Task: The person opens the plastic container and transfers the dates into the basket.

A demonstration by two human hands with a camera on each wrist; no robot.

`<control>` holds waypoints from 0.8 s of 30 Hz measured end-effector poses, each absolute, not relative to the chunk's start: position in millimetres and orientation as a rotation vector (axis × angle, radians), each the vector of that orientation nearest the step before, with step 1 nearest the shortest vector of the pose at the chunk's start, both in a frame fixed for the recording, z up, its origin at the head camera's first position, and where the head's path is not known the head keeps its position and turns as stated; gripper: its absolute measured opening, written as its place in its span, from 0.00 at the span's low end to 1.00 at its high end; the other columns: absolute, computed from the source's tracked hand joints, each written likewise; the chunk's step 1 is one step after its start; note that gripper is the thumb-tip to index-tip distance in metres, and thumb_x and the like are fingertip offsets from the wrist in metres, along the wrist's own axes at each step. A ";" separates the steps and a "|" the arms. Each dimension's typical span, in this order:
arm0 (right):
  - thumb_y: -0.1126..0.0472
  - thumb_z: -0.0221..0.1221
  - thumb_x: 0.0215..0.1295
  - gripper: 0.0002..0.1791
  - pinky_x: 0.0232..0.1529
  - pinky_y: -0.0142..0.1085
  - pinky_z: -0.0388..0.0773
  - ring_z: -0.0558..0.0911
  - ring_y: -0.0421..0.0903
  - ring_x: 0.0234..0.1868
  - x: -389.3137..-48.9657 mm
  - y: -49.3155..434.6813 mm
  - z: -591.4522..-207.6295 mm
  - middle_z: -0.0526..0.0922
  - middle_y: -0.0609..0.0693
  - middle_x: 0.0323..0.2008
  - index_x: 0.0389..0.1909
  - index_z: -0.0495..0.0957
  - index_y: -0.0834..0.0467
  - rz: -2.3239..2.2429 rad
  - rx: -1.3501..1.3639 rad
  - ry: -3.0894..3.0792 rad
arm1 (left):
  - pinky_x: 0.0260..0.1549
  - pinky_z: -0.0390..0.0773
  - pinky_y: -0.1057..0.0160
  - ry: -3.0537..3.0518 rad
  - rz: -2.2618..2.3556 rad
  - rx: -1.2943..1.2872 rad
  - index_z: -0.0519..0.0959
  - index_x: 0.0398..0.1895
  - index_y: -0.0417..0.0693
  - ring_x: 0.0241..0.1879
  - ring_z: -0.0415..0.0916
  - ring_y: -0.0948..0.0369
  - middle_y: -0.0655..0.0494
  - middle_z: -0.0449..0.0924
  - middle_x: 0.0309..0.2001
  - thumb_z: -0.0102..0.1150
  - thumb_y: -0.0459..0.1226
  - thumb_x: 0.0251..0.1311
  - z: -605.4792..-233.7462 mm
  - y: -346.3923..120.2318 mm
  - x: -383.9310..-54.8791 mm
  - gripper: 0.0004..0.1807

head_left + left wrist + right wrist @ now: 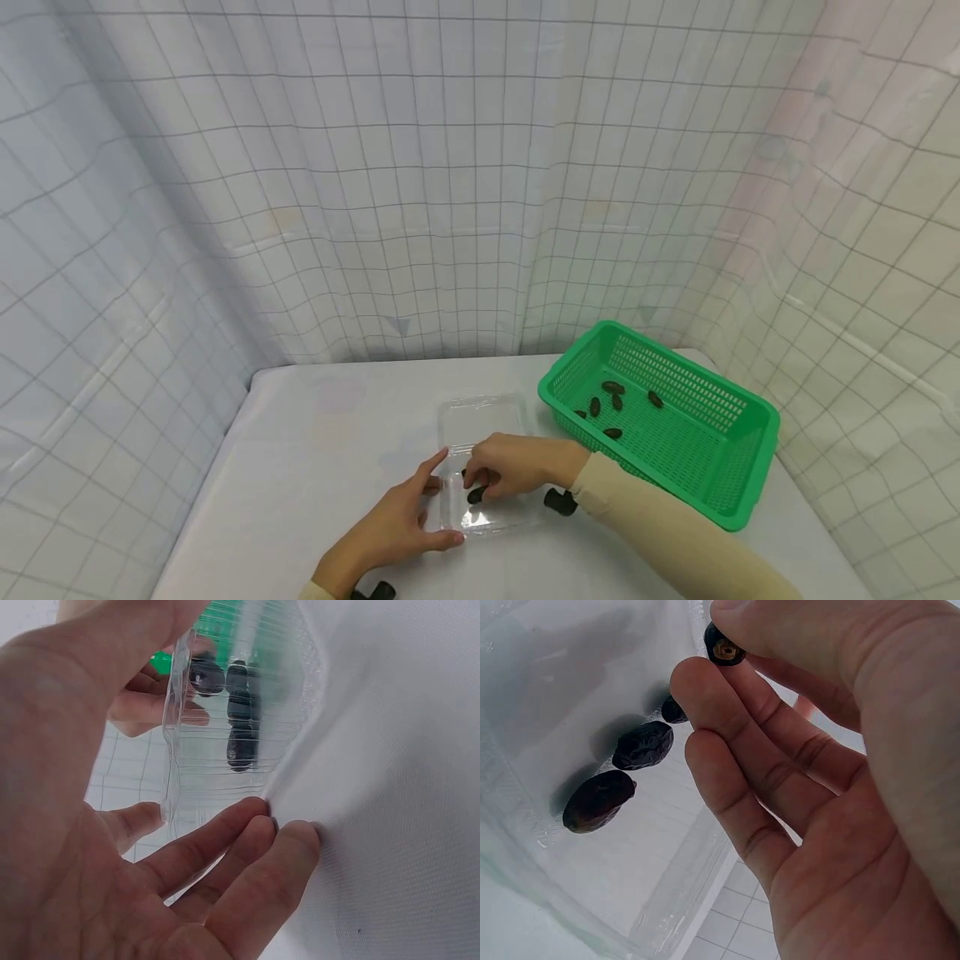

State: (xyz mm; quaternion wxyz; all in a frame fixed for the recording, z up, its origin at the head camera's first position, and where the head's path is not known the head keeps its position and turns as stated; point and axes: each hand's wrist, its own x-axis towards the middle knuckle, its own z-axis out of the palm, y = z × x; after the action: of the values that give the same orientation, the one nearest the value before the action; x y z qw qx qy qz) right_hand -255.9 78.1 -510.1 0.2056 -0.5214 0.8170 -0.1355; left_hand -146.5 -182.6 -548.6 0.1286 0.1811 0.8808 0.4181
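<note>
A clear plastic clamshell box (498,521) lies with its lid (480,422) folded back on the white table. My right hand (513,467) is over the box, pinching a dark date (726,649) between thumb and fingers. Beside it in the right wrist view, several wrinkled dates, one of them a reddish-brown date (598,801), lie in a row on the box bottom. The left hand (401,517) has its fingers spread along the box's left side, fingertips near or at its wall. Through that wall the left wrist view shows the row of dates (240,712).
A green plastic basket (765,450) with slotted walls stands to the right of the box. Several dates, including one date (612,387), lie scattered in its left part. White gridded curtains (450,183) hang behind the table and along both sides.
</note>
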 end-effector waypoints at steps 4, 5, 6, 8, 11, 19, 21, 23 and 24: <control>0.63 0.77 0.77 0.16 0.49 0.19 0.80 0.82 0.29 0.43 -254.1 82.4 -508.3 0.90 0.43 0.46 0.62 0.93 0.56 -0.381 -1.448 2.285 | 0.52 0.88 0.63 2.560 1.211 0.524 0.51 0.98 0.50 0.74 0.83 0.41 0.39 0.83 0.76 0.88 0.56 0.64 -548.7 -182.5 -147.3 0.70; 0.64 0.77 0.78 0.16 0.50 0.19 0.80 0.82 0.29 0.43 -253.7 83.5 -508.3 0.91 0.43 0.46 0.62 0.93 0.56 -0.384 -1.451 2.286 | 0.52 0.88 0.63 2.561 1.210 0.526 0.51 0.98 0.50 0.74 0.84 0.41 0.39 0.83 0.75 0.88 0.56 0.64 -549.0 -182.4 -147.6 0.70; 0.64 0.76 0.78 0.16 0.50 0.19 0.80 0.82 0.29 0.43 -253.4 84.5 -508.2 0.91 0.43 0.46 0.63 0.93 0.56 -0.387 -1.454 2.287 | 0.51 0.88 0.63 2.564 1.207 0.526 0.51 0.98 0.50 0.73 0.84 0.41 0.39 0.83 0.75 0.88 0.56 0.63 -549.0 -182.3 -147.6 0.70; 0.64 0.76 0.78 0.16 0.50 0.20 0.80 0.81 0.28 0.43 -252.4 86.7 -507.5 0.91 0.44 0.46 0.63 0.93 0.56 -0.396 -1.460 2.290 | 0.51 0.88 0.63 2.569 1.200 0.527 0.51 0.98 0.49 0.72 0.84 0.42 0.39 0.83 0.75 0.88 0.56 0.63 -549.1 -182.2 -147.5 0.70; 0.64 0.76 0.79 0.15 0.50 0.19 0.79 0.80 0.26 0.42 -252.2 90.6 -507.1 0.91 0.43 0.46 0.63 0.94 0.56 -0.401 -1.480 2.295 | 0.51 0.88 0.63 2.573 1.196 0.523 0.51 0.98 0.49 0.71 0.85 0.43 0.39 0.84 0.75 0.88 0.56 0.63 -548.9 -181.8 -146.8 0.70; 0.65 0.76 0.78 0.13 0.47 0.20 0.80 0.79 0.24 0.40 -252.0 103.1 -499.2 0.88 0.43 0.42 0.59 0.95 0.55 -0.462 -1.480 2.306 | 0.51 0.87 0.63 2.575 1.205 0.525 0.52 0.98 0.49 0.71 0.85 0.43 0.39 0.84 0.74 0.88 0.55 0.63 -548.8 -180.6 -145.6 0.70; 0.65 0.75 0.78 0.12 0.47 0.20 0.80 0.79 0.24 0.40 -252.5 105.9 -497.5 0.87 0.42 0.42 0.58 0.95 0.54 -0.470 -1.479 2.307 | 0.51 0.87 0.63 2.574 1.207 0.523 0.52 0.98 0.49 0.71 0.85 0.42 0.39 0.84 0.74 0.88 0.55 0.63 -549.0 -180.7 -145.6 0.70; 0.65 0.75 0.78 0.12 0.48 0.20 0.81 0.80 0.24 0.40 -253.0 108.6 -496.1 0.87 0.43 0.43 0.59 0.95 0.54 -0.477 -1.478 2.309 | 0.51 0.88 0.63 2.574 1.208 0.518 0.52 0.98 0.50 0.72 0.85 0.42 0.39 0.84 0.75 0.89 0.55 0.62 -549.6 -180.8 -145.7 0.70; 0.65 0.75 0.79 0.13 0.48 0.21 0.81 0.80 0.25 0.40 -253.3 110.0 -495.6 0.87 0.43 0.43 0.59 0.95 0.53 -0.474 -1.481 2.313 | 0.51 0.88 0.63 2.577 1.202 0.516 0.52 0.98 0.50 0.72 0.85 0.43 0.39 0.84 0.75 0.89 0.55 0.62 -549.9 -180.9 -145.8 0.70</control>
State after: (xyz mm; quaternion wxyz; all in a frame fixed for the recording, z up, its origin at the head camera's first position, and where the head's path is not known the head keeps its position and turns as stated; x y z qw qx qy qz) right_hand -253.3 110.0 -495.6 0.1762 -0.5230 0.8170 -0.1673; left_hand -145.8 -180.9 -549.9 0.1256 0.1771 0.8847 0.4126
